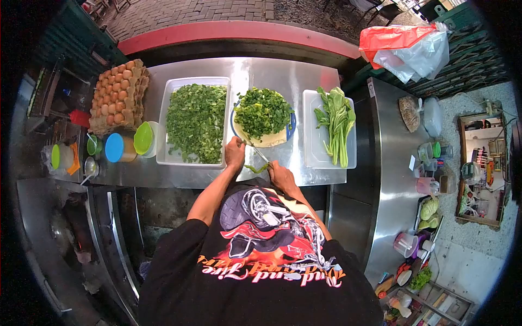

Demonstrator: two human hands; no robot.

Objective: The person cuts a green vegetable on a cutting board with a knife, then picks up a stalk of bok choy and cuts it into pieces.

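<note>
A round cutting board point(267, 140) with a blue rim holds a heap of chopped greens point(263, 111). At its lower left edge is my left hand point(235, 153), fingers closed, close to the tip of a knife point(260, 154); what they pinch is too small to make out. My right hand point(281, 175) is closed around the knife's handle end, just below the board. A strip of green leaf point(256, 169) shows beside my right fingers. Left of the board, a white tray point(160, 127) is filled with chopped greens point(197, 122).
Whole leafy greens point(338, 127) lie on a white lid or tray point(312, 155) to the right. Egg trays point(120, 92) stand at the left, near tubs with a blue lid point(114, 148) and green bowl point(144, 138). Plastic bags point(410, 51) hang at upper right.
</note>
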